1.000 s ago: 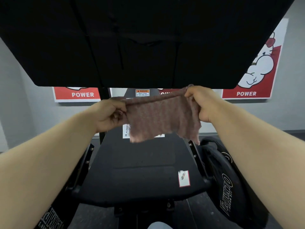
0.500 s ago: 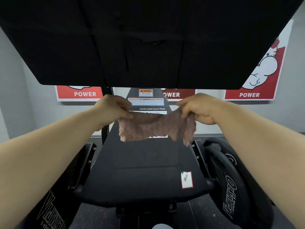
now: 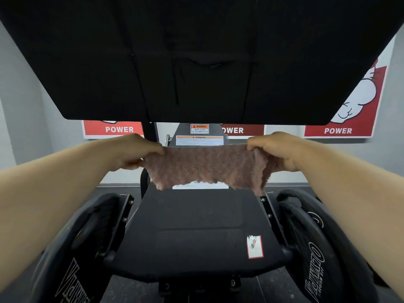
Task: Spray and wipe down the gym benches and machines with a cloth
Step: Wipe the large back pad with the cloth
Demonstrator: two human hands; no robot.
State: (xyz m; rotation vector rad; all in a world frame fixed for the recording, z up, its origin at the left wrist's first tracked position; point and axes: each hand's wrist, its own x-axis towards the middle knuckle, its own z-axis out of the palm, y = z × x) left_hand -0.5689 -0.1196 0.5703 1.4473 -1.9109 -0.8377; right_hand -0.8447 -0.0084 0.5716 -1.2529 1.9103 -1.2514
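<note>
2 top corners of the pink cloth [image 3: 207, 165] are held up, stretched wide. The left hand [image 3: 140, 153] has its grip pinched on 1 corner and the right hand [image 3: 277, 149] on the other. The cloth hangs above the far end of the machine's black pad [image 3: 196, 237], beneath a large black panel [image 3: 196, 62]. Weight plates [image 3: 312, 248] flank the pad.

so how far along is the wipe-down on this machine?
Done: nothing provable; the black footplate shows no wet streaks. In hand: left hand and right hand pinch the pink cloth stretched between them, above the footplate, not touching it. Left: wiping the footplate and the side weight plates.
</note>
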